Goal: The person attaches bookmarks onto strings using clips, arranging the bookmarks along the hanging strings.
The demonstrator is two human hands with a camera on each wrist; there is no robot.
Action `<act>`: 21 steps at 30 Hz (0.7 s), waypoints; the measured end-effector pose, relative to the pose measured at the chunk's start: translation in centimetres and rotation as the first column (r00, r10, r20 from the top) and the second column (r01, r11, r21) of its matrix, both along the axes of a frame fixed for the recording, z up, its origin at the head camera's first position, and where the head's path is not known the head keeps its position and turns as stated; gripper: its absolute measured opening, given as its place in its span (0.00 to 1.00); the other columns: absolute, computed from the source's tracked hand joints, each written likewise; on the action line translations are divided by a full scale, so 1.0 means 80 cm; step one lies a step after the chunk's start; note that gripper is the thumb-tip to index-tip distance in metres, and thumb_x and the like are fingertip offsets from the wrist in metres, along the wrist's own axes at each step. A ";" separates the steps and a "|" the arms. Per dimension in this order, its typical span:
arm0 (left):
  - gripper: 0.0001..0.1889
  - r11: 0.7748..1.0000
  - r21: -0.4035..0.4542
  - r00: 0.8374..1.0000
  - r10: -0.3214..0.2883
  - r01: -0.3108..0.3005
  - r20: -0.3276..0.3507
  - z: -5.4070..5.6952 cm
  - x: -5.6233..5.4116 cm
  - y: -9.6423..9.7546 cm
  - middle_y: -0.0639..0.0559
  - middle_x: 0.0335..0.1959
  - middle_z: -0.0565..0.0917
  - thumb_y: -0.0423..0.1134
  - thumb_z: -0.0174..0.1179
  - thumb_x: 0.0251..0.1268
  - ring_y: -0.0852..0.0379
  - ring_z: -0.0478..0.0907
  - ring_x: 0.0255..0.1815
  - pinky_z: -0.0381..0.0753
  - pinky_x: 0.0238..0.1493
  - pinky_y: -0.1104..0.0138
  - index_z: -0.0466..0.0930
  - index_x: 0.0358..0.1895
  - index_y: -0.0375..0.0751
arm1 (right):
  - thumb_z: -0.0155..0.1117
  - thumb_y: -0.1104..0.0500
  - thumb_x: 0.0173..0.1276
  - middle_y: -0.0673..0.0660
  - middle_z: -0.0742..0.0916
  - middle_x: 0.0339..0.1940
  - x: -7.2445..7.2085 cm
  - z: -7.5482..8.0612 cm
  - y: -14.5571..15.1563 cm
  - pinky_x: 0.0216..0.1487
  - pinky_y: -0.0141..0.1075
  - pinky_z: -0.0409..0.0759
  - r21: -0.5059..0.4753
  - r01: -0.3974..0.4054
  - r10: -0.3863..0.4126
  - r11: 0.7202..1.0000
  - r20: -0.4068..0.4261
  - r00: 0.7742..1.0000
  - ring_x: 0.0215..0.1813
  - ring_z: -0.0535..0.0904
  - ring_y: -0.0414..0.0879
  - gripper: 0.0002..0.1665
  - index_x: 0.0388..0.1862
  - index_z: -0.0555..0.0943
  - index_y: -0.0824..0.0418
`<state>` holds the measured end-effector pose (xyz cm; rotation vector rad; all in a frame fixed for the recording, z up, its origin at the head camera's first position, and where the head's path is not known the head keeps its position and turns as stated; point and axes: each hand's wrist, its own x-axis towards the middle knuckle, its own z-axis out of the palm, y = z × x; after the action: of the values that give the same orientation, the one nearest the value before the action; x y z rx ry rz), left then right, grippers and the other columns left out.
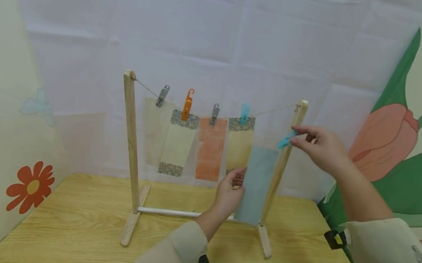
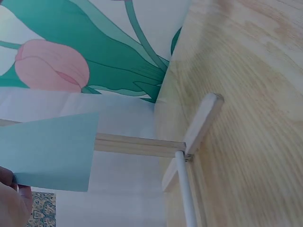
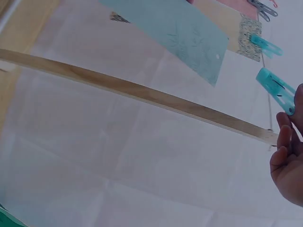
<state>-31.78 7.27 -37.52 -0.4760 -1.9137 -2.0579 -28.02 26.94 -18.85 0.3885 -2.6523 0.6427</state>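
My left hand (image 1: 229, 193) pinches the left edge of a pale blue sheet of paper (image 1: 257, 183), held upright in front of the rack's right post. In the left wrist view the sheet (image 2: 52, 153) covers part of that post. Up beside the top of the post, my right hand (image 1: 319, 147) pinches a light blue clothespin (image 1: 286, 139) between thumb and fingers. This clothespin (image 3: 276, 91) points toward the string in the right wrist view, apart from the sheet. The sheet's top edge hangs below the string (image 1: 275, 110).
Several sheets hang from the string, among them an orange sheet (image 1: 210, 148), held by a grey clothespin (image 1: 214, 114), an orange clothespin (image 1: 187, 105) and others. The wooden rack's left post (image 1: 130, 140) and white crossbar (image 1: 171, 212) stand on the wooden table (image 1: 89, 221).
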 end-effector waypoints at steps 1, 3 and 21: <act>0.27 1.000 0.004 1.000 0.004 -0.004 -0.003 0.003 0.000 0.002 0.34 0.42 0.81 0.15 0.51 0.50 0.54 0.78 0.39 0.78 0.43 0.70 0.79 0.57 0.32 | 0.60 0.48 0.72 0.62 0.81 0.44 -0.001 0.005 -0.002 0.25 0.34 0.65 0.007 0.000 0.000 1.000 -0.023 1.000 0.30 0.68 0.45 0.28 0.65 0.77 0.60; 0.27 1.000 0.007 1.000 0.016 -0.016 -0.011 0.009 -0.001 0.005 0.35 0.41 0.81 0.16 0.51 0.50 0.55 0.77 0.38 0.78 0.43 0.71 0.79 0.57 0.33 | 0.61 0.49 0.71 0.63 0.80 0.47 -0.004 0.017 -0.005 0.28 0.37 0.65 0.016 0.005 -0.004 1.000 -0.050 0.999 0.33 0.67 0.48 0.27 0.65 0.77 0.59; 0.29 0.995 0.094 1.000 0.017 -0.019 0.019 0.054 -0.018 0.022 0.38 0.43 0.80 0.18 0.49 0.51 0.51 0.78 0.43 0.79 0.47 0.66 0.78 0.59 0.37 | 0.61 0.44 0.70 0.61 0.84 0.55 -0.036 0.077 -0.034 0.32 0.40 0.65 -0.001 0.118 -0.118 0.993 -0.094 0.989 0.37 0.68 0.50 0.26 0.63 0.79 0.53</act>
<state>-33.24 9.04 -33.17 -0.4175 -1.8148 -2.1368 -30.91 24.21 -12.68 0.2540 -2.5654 0.5667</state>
